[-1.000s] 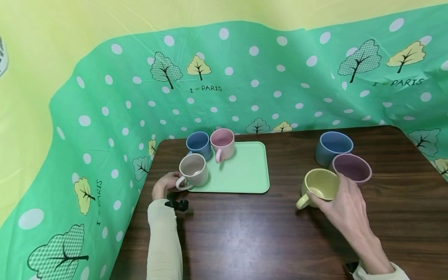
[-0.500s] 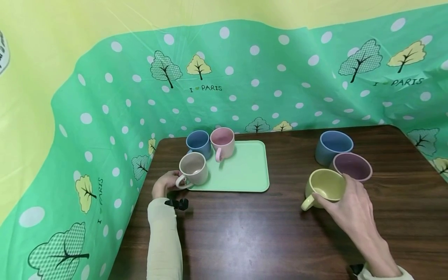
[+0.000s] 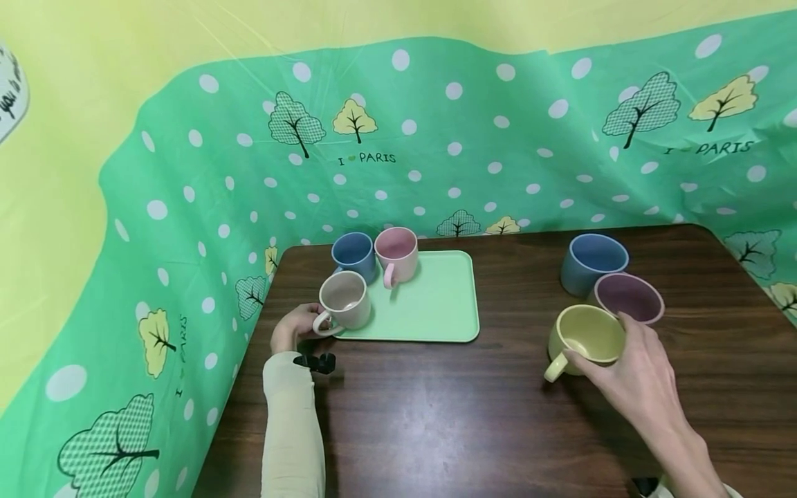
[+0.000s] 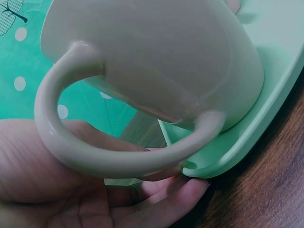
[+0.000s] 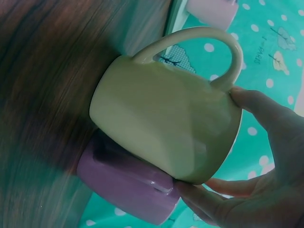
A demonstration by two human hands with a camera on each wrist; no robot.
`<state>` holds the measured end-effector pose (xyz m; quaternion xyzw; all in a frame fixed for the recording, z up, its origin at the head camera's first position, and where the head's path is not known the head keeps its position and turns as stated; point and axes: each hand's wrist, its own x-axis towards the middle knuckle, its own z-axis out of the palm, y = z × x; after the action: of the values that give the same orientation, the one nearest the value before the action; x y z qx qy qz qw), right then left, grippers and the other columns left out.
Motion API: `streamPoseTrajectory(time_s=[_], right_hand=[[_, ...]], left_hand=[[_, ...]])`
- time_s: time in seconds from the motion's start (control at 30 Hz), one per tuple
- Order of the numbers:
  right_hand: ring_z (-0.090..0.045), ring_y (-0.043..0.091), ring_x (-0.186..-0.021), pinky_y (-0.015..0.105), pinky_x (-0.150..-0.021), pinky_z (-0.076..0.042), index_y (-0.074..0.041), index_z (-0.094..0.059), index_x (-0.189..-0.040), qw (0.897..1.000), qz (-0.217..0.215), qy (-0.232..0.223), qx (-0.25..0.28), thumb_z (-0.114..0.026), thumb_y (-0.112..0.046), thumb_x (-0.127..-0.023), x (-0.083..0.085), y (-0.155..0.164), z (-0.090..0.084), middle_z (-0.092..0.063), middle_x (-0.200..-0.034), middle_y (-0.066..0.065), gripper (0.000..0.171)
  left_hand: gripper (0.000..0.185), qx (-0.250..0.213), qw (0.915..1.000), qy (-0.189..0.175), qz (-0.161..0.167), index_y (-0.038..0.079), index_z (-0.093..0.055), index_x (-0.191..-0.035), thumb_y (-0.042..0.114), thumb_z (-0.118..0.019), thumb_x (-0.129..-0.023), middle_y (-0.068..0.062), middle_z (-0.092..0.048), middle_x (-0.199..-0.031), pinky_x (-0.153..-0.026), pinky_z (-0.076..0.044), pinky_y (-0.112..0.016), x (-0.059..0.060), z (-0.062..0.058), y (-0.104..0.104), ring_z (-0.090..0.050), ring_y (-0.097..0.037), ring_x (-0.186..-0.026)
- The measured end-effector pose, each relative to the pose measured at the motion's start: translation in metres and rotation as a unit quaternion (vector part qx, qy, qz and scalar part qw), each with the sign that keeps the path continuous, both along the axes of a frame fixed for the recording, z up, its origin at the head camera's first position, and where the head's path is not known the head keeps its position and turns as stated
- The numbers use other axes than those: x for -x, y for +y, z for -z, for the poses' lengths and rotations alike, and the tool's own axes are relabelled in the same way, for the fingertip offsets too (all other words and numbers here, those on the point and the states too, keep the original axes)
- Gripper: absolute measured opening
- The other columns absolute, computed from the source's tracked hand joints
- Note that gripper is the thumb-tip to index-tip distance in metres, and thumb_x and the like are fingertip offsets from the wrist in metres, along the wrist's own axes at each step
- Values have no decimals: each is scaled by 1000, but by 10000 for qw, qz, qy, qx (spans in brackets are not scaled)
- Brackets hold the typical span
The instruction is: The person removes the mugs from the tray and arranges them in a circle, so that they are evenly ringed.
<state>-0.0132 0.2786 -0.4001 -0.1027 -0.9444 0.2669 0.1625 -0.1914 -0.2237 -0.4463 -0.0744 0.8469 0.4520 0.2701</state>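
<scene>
Here the right hand (image 3: 641, 377) pinches the yellow mug (image 3: 588, 337) by its rim beside the purple mug (image 3: 629, 297), lifting it off the table (image 3: 473, 415), while the left hand (image 3: 295, 328) curls its fingers at the beige mug's (image 3: 344, 301) handle to keep it on the green tray (image 3: 436, 304).

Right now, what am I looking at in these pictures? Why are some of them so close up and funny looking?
These are a person's two hands at a brown table, filmed by three cameras at once. The wide picture comes from a camera on the person's head, looking down. The two close-up pictures come from small cameras worn on each wrist, so the cups look huge and tilted.

On the table lies a green tray with three cups on it: a blue cup, a pink cup and a beige cup. The left hand has its fingers at the beige cup's handle. To the right stand a bigger blue cup and a purple cup. The right hand holds a yellow cup by its rim, right against the purple one.
</scene>
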Motion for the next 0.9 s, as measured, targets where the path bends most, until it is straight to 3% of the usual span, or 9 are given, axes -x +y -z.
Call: streamPoseTrajectory(time_s=[0.47,0.63,0.9], right_hand=[[-39,54,-110,66,-79,-32,5,-32,-142,9999,-6,143,58,-85,-37,-67,-5,0,9,-39,-128,39,101],[-33,57,-118,68,-88,-29,5,-25,-146,9997,-89,210,119,-82,-39,-72,-4,-3,2,-33,-134,40,103],[-32,53,-124,67,-96,-26,1,-30,-146,9973,-258,625,287,-77,-35,-78,9,-26,-21,-33,-139,34,90]], left_hand=[[14,29,9999,113,46,-3,-54,-100,3,-59,-88,-12,-54,-96,-74,-44,-28,-1,4,0,-52,-22,-87],[15,-73,9999,69,-36,-4,-53,-100,-1,-59,-86,-12,-53,-97,-74,-45,-28,-1,4,0,-51,-22,-89],[16,-155,9998,5,-158,-2,-54,-100,-3,-58,-84,-9,-53,-95,-74,-45,-27,2,6,-1,-52,-20,-87]])
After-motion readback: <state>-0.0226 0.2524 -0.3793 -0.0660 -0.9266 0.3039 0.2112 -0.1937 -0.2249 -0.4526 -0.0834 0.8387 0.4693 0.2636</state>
